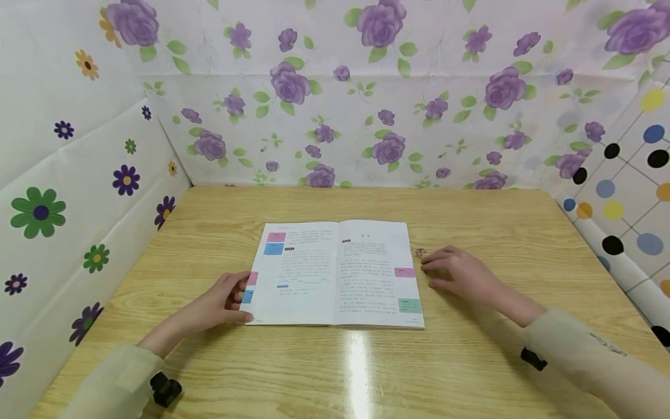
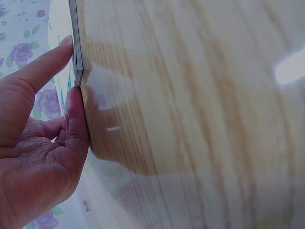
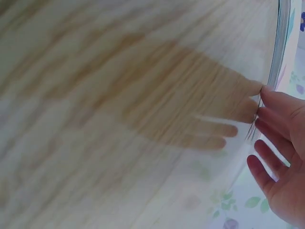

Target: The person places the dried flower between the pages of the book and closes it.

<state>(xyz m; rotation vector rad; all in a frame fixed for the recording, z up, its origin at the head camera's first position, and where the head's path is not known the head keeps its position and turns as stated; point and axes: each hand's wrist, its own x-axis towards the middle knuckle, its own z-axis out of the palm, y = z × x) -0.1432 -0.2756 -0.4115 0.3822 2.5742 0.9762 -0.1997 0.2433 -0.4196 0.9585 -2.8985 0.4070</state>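
Up at twelve o'clock, purple roses [image 1: 382, 23] and green leaves [image 1: 180, 64] spread all across the white backdrop [image 1: 361, 116], a crease [image 1: 235, 75] running level through it! Swing round to nine: a white cloth [image 1: 78, 169] scattered with green, purple and orange daisies [image 1: 38, 212]. Over at three, a panel [image 1: 628, 192] of black, blue, yellow and orange spots [image 1: 613, 151]. And at six, glare [image 1: 358, 372] streaks the wood-grain table [image 1: 471, 221].

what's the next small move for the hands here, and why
Probably ease the right hand inward until its fingertips meet the right edge of the open book. The left hand already touches the left edge, while in the head view the right appears just short of its side, holding nothing. Contact on both sides would likely steady the book.
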